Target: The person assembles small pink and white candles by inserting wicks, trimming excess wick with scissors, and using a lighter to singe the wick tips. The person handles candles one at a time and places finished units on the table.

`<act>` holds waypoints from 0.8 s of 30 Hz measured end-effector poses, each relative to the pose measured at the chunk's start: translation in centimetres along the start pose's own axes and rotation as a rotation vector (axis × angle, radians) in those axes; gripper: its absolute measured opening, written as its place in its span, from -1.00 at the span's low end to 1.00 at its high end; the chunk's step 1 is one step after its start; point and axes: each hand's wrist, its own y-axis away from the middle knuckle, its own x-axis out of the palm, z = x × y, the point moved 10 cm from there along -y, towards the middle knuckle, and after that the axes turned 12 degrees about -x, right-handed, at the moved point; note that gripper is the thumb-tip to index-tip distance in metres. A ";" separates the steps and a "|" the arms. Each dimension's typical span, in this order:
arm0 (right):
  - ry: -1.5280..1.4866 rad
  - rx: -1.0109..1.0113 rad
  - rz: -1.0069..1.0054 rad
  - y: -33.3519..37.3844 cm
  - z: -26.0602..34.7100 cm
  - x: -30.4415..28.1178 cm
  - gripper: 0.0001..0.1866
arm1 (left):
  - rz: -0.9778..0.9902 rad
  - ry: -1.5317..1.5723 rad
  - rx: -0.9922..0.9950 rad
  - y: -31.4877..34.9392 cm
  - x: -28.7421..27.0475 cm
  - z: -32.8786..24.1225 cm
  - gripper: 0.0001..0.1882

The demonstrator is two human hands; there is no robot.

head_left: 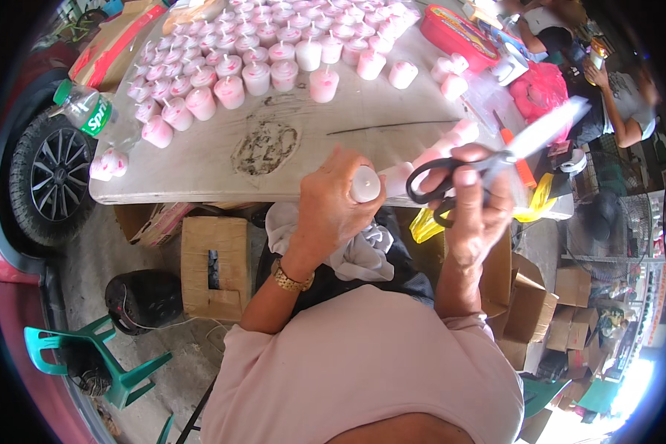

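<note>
My left hand point(331, 198) is wrapped around a small round white candle point(365, 184), its top facing up with a short wick at the centre. To its right, my right hand point(475, 211) grips a pair of scissors point(544, 132) by its black handles. The blades point up and right, away from the candle, and are smeared by motion. Rows of pink-and-white cup candles point(256, 77) with wicks stand on the far part of the white table point(192, 166). Pale pink stacked cups point(438, 150) lie near the right hand, partly hidden by it.
A green-capped plastic bottle point(89, 111) is at the table's left edge. Red tub point(459, 35), pink plastic bag point(538, 92) and orange-handled tool point(522, 159) lie to the right. Cardboard boxes point(214, 266) sit below. Another person's hand point(596, 74) shows at far right.
</note>
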 end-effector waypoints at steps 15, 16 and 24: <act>0.360 -0.254 0.305 -1.9 3.1 8.8 -0.85 | -0.070 0.011 0.081 0.1 -1.5 0.5 -0.78; 0.203 -0.212 0.221 -1.9 3.1 7.9 -0.83 | -0.084 -0.009 0.102 0.0 -1.7 0.4 -0.78; 0.235 -0.260 0.266 -1.1 1.7 8.6 -0.81 | -0.085 -0.037 0.061 -0.4 -2.2 1.6 -0.74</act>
